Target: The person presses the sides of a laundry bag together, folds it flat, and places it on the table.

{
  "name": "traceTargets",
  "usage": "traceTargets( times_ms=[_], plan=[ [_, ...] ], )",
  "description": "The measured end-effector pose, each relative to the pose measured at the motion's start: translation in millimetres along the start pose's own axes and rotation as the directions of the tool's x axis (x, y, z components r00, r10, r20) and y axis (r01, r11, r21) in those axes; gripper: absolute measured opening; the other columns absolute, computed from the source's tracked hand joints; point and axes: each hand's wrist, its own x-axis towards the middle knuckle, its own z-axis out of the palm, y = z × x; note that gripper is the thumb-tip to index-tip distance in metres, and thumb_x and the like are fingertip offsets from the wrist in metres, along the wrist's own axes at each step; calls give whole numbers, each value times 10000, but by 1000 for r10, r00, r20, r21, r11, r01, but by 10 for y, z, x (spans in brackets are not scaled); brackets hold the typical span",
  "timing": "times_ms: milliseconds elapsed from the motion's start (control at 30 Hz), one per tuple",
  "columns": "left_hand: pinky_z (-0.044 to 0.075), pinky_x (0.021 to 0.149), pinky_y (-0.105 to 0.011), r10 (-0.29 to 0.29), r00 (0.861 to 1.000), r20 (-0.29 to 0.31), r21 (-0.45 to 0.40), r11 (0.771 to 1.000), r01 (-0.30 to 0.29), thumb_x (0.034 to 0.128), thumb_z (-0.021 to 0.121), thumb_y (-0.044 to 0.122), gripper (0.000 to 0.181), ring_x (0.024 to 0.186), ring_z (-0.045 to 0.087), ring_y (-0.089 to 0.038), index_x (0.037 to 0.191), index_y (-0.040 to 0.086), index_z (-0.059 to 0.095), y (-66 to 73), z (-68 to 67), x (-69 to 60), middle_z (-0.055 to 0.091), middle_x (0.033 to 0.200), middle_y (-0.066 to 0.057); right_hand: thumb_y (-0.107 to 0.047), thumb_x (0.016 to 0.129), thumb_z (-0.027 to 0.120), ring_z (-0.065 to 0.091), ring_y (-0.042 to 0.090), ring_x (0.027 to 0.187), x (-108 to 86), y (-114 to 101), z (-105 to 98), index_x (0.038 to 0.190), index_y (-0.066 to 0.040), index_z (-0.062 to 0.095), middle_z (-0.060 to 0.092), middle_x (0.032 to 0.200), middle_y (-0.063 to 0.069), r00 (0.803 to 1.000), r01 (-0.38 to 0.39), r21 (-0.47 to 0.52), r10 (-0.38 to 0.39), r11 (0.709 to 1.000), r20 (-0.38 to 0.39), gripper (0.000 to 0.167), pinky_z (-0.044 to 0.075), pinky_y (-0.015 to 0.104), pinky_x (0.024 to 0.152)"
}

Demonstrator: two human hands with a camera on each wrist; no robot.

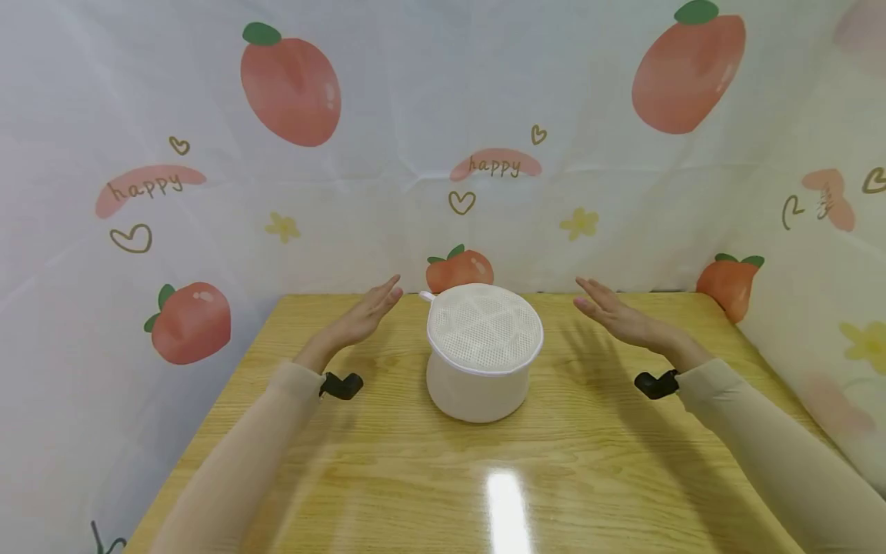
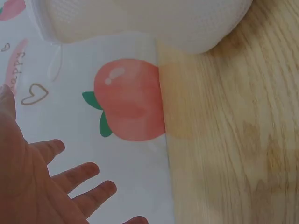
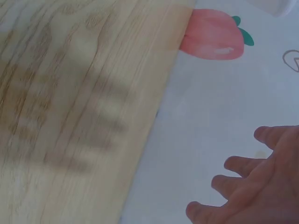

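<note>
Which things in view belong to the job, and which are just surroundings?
Likely the job:
- white mesh-topped container
- left hand and right hand, either side of it, not touching

Surroundings:
- wooden table
- fruit-print cloth
- black wrist cameras

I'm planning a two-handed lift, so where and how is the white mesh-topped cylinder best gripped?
Probably by its side wall, from left and right together: the white mesh-topped cylinder stands upright, broad and round, with the left hand and right hand apart from it on either side. The small loop looks too slight for a steady hold.
</note>
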Motion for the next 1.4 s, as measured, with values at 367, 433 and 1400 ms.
traceTargets(
  times_ms=[367,433,1400],
  plan=[
    [61,1256,-607,-23,999,39,-103,994,27,1133,189,533,698,1595,34,-360,1687,151,3,40,59,-69,-7,1748,-96,-529,1129,280,-124,446,1568,-58,-42,64,1680,-319,-44,-113,1740,97,999,-10,108,5,994,48,672,34,812,1121],
    [93,1241,-643,-54,997,56,-141,988,61,1123,183,559,702,1588,66,-393,1688,200,-26,54,67,-100,-28,1748,-94,-545,1127,249,-124,427,1573,-72,-49,83,1676,-337,-42,-105,1742,71,998,-16,132,7,991,65,655,23,809,1126],
    [524,1033,-538,-115,987,110,-467,871,154,1058,265,696,824,1428,451,-427,1666,149,170,183,210,-284,412,1568,-209,-436,1158,186,80,493,1560,-91,-101,261,1691,-172,23,100,1709,255,976,97,412,-168,906,139,617,125,653,1227]
  ],
)
